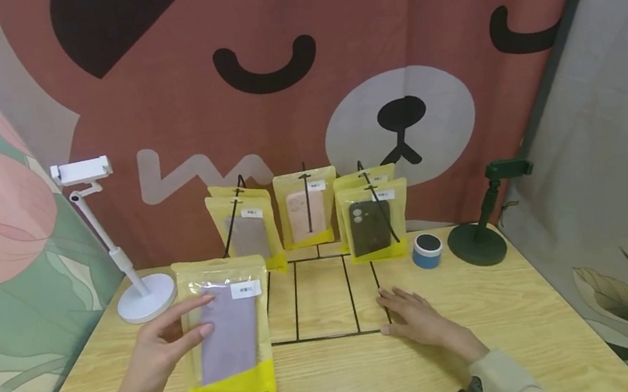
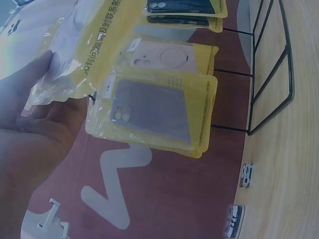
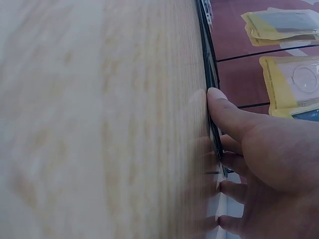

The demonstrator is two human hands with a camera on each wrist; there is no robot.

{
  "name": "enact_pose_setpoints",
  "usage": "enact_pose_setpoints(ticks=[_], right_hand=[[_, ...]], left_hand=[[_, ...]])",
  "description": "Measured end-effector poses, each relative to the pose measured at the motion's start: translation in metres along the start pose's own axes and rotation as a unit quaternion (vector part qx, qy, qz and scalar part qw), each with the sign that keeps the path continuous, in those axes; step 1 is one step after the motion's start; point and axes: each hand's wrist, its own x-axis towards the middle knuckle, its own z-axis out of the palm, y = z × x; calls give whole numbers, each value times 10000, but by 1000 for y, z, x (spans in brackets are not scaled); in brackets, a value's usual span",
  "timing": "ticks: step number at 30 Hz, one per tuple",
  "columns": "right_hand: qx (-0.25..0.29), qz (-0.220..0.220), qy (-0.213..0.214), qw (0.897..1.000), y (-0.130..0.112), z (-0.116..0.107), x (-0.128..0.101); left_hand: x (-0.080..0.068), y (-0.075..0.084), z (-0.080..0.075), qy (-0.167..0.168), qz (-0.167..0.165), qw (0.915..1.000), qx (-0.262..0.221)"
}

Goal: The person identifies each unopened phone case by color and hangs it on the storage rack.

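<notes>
Left hand (image 1: pixel 160 348) holds a yellow-edged clear pouch containing a lilac phone case (image 1: pixel 227 332), thumb on the back and straight fingers spread across the front; the pouch is lifted off the counter (image 1: pixel 524 320) just left of the black wire display rack (image 1: pixel 322 298), its yellow bottom strip nearest the person. Right hand (image 1: pixel 412 316) lies flat and relaxed on the counter, holding nothing, its fingertips (image 3: pixel 215 94) touching the rack's right base wire.

Risk — the grip is light and on one long edge only, so the slick plastic could slide or swing out of the fingers and drop onto the counter. Carried toward the rack, the pouch could knock the hanging pouches on the rack's upright hooks: a grey case (image 1: pixel 247 235) on the left hook, a pink case (image 1: pixel 308 213) in the middle, a dark green case (image 1: pixel 371 225) on the right. These hang loosely and would probably sway or slip off if struck. The rack itself looks light; a push from the right hand might shift it — or tip it.

Beyond the rack's left side stands a white phone stand (image 1: pixel 144 297); beyond its right side sit a small blue tin (image 1: pixel 427 251) and a dark green phone stand (image 1: pixel 477 243), all well apart from the held pouch. The left wrist view shows the pouch's top edge close to the thumb, with the hanging pouches behind it.
</notes>
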Motion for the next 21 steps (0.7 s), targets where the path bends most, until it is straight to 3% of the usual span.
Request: enact_pose_setpoints(ticks=[13,21], right_hand=[[-24,-108,29,9999,1,-1,-1],[-22,-139,51,9999,1,-1,-2]], left_hand=[[12,-11,-1,191,-654,9955,658],[36,-26,0,205,-805,9952,509]])
